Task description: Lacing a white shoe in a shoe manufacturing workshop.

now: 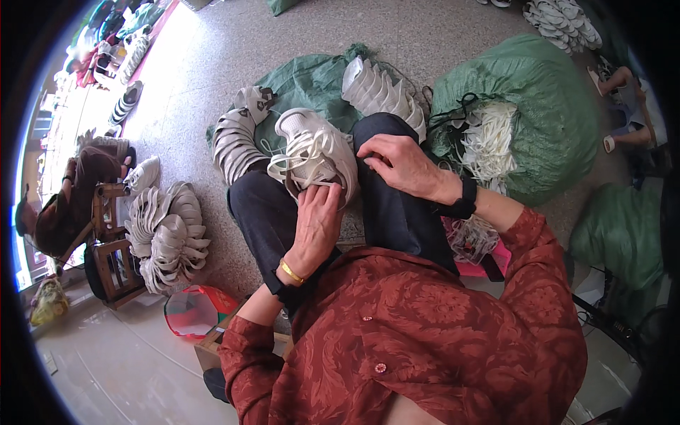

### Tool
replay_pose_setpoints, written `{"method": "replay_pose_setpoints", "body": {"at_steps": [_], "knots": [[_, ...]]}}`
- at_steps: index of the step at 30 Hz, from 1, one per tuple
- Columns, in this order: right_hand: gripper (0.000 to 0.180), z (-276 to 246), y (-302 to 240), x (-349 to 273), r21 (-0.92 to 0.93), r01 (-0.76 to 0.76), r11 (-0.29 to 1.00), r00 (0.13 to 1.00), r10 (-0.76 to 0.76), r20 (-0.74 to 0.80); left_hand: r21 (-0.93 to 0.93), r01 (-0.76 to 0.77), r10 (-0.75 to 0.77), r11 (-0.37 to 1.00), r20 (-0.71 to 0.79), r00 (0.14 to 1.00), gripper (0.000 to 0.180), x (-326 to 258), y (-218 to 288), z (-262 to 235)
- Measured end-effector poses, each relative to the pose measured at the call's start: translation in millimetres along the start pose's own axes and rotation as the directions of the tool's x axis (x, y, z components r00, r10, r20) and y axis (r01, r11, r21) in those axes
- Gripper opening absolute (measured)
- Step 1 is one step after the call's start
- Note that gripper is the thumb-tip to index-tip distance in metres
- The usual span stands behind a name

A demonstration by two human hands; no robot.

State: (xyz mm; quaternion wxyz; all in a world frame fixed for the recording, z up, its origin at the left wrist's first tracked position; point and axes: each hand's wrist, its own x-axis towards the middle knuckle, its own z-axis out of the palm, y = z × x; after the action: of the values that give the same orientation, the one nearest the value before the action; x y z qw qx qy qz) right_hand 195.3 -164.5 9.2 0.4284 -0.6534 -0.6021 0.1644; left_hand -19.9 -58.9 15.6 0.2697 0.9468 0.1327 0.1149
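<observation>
A white lace-up shoe (304, 134) sits between my knees, its toe pointing away from me. Loose cream laces (301, 157) loop over its upper. My left hand (315, 227) grips the shoe at its ankle opening; the fingertips are hidden inside. Above my right knee, my right hand (407, 170) is held with thumb and forefinger curled close together. Whatever those fingers may pinch is too small to make out. Stacked white shoe uppers (237, 145) curve along the left of the shoe, and another stack (382, 95) lies beyond it to the right.
A green sack (545, 120) full of white laces (489, 145) stands at the right. Green sheeting (304, 78) lies under the stacks. More uppers (170, 237) are piled at the left near a red-rimmed container (191, 312) and a wooden stool (117, 273). Other people sit at both sides.
</observation>
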Motion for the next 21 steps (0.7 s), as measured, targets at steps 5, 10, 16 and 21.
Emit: {"method": "replay_pose_setpoints", "body": {"at_steps": [5,10,16,21], "knots": [[0.015,-0.2,4.6,-0.9,0.028,-0.024,0.999,1.0,0.024,-0.006,-0.239,0.279,-0.307,0.93,-0.089,0.948,0.044,-1.7,-27.3,-3.5],[0.015,-2.5,6.6,3.7,0.15,-0.151,0.977,0.987,0.141,0.08,-0.646,0.27,-0.505,0.714,-0.208,0.837,0.044,4.8,-35.8,-60.3],[0.017,-17.5,-5.2,29.8,0.165,-0.244,0.956,0.959,0.213,0.186,-0.701,0.217,-0.559,0.679,-0.303,0.772,0.044,6.5,-26.1,-98.7],[0.038,-32.4,-37.9,71.6,0.518,-0.257,0.815,0.948,0.108,0.301,-0.698,0.084,-0.468,0.711,-0.382,0.797,0.045,16.5,-5.7,-107.4]]}}
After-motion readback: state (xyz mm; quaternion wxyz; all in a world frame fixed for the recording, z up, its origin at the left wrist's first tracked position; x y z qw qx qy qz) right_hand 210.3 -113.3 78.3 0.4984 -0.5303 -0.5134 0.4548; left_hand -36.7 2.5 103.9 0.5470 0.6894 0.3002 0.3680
